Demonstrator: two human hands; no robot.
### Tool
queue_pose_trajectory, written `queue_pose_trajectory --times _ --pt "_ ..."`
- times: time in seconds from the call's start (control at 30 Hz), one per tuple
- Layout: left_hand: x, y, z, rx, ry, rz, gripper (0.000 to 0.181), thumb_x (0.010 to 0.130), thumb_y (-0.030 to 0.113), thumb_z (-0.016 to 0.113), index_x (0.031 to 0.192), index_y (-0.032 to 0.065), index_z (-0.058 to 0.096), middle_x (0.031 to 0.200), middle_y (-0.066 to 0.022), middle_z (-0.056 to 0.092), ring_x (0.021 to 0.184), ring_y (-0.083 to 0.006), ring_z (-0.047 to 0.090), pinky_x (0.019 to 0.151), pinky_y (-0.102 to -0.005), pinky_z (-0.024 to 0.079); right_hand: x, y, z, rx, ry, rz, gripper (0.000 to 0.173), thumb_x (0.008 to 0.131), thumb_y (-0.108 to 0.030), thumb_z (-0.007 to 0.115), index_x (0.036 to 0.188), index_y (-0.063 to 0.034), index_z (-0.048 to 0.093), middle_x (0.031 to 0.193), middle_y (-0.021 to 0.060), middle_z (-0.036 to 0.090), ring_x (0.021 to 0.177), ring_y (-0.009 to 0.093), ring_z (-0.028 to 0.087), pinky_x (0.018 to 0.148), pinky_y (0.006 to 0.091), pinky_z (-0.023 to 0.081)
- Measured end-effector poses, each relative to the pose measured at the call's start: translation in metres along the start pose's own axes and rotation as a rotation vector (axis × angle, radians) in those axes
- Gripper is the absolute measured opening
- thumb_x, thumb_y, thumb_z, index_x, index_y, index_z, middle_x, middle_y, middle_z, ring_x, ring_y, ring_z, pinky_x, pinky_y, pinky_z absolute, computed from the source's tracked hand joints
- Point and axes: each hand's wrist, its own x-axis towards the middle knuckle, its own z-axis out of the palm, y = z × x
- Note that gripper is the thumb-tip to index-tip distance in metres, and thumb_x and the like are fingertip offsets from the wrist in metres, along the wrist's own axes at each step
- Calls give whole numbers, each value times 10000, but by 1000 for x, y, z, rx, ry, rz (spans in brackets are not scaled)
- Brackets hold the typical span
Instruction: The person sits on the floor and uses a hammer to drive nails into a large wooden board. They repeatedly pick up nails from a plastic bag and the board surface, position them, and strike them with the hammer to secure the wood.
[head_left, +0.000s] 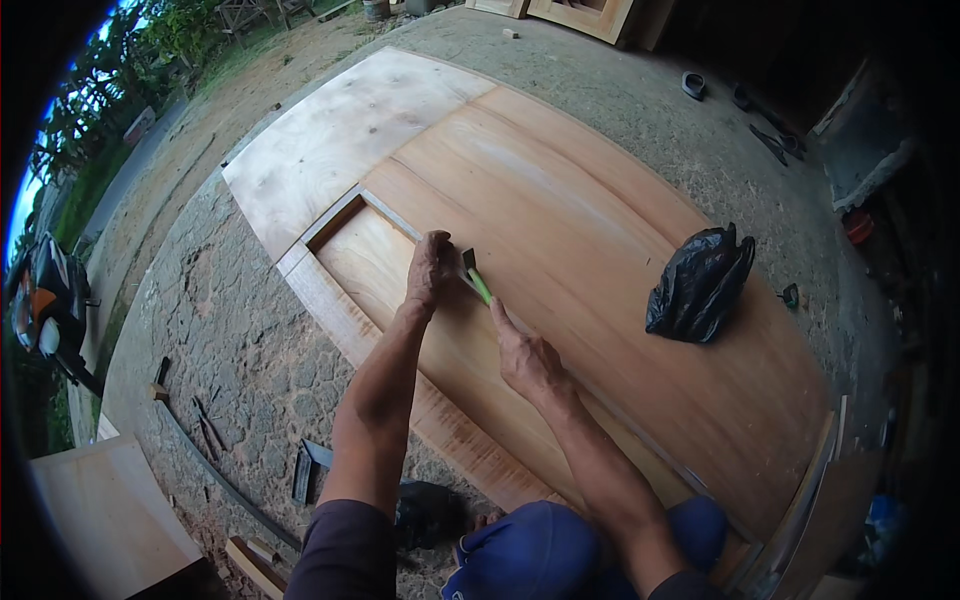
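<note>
My right hand (531, 360) grips a hammer by its green handle (480, 287). The dark hammer head (469, 259) is just right of my left hand (430, 270). My left hand rests at a narrow wooden strip (391, 217) bordering a long recessed panel (367, 244); its fingertips are bunched and partly hidden, so whether they pinch anything is unclear. Around the recess lies a large plywood sheet (570, 225), brown over most of its area. Its far end is a pale plywood section (352, 112). A wider wooden rail (337, 307) borders the recess on the left.
A black plastic bag (701, 285) sits on the sheet at right. Pliers (206, 427), a metal square (304, 472) and a curved dark strip (217, 472) lie on rough concrete at left. Another board (112, 510) is at lower left. A motorcycle (52, 315) stands beyond.
</note>
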Motion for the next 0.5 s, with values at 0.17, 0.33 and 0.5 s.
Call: queue_pose_trajectory --times 0.17,0.33,0.5 --pt "-6 2 -3 35 17 1 316 841 -45 616 1135 60 573 998 -109 631 939 -240 634 849 -356 511 4 -17 -9 180 197 -131 693 928 -77 524 1569 -111 261 725 215 639 642 380 659 598 516 503" --pt "-3 -1 -8 -48 -11 16 366 814 -58 624 1156 59 567 1024 -110 646 967 -250 641 855 -366 511 14 -1 -4 -177 -287 131 739 905 -80 519 1580 -176 235 823 250 685 680 404 684 631 534 526" --pt "10 10 -10 160 10 47 304 847 -30 577 1135 64 581 1029 -160 655 995 -348 614 882 -429 491 -23 18 -48 130 -89 345 629 981 -181 528 1560 -149 284 926 278 682 826 473 673 744 487 552"
